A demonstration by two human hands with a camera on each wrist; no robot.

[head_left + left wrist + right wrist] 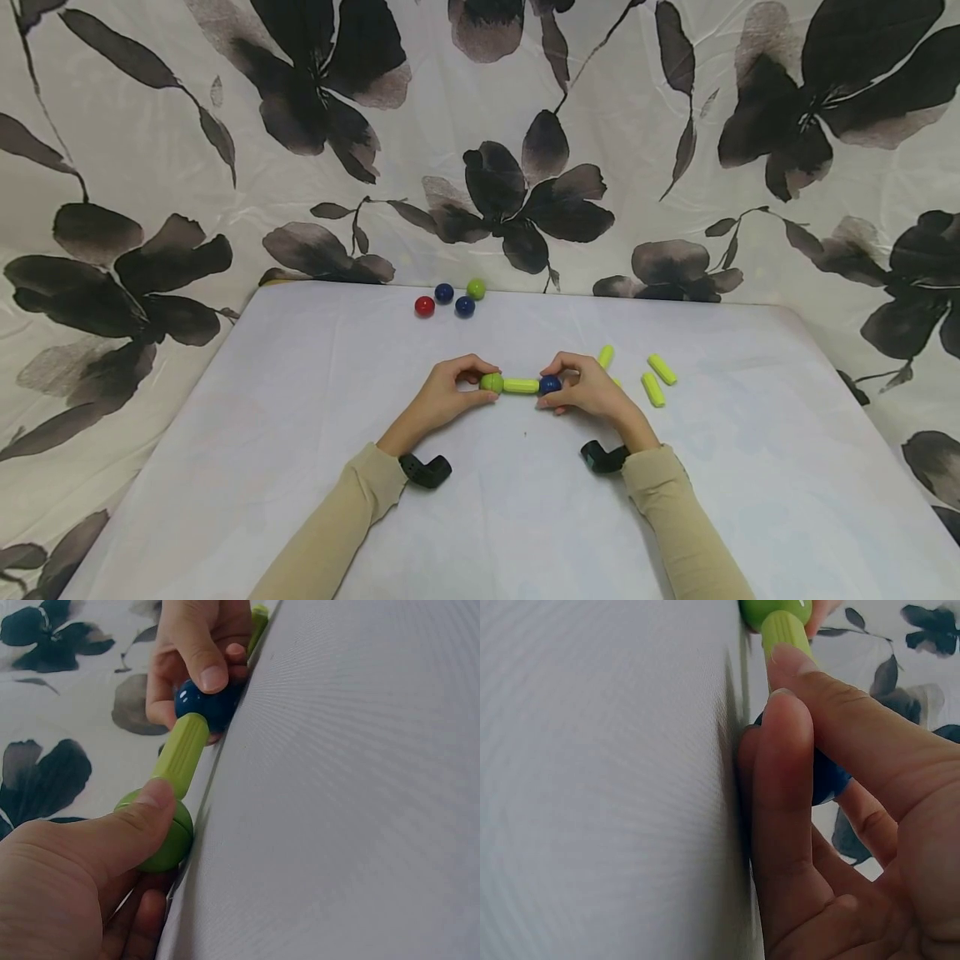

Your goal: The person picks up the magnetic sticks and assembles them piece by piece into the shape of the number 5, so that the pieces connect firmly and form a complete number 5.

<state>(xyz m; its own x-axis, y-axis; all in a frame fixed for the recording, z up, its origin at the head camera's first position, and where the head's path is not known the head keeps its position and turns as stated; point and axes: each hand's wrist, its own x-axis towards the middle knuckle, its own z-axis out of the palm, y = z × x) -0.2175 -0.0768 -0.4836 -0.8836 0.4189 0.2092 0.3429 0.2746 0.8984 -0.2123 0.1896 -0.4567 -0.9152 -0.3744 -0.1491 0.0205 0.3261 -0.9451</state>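
Observation:
A yellow-green ridged rod (521, 386) lies level between a green ball (491, 382) on its left end and a dark blue ball (550, 384) on its right end. With thumb and fingers my left hand (448, 390) pinches the green ball. My right hand (591, 387) grips the blue ball the same way, and its fingers cover much of that ball in the right wrist view. Seen from the left wrist, the rod (181, 754) meets both balls end to end. The joined piece is at or just above the white tabletop.
Several yellow-green rods, among them one rod (652, 389) and another rod (662, 368), lie right of my right hand, one partly behind it. Toward the back edge sit a red ball (424, 307), two blue balls (465, 307) and a green ball (476, 289). A floral cloth (420, 125) hangs behind.

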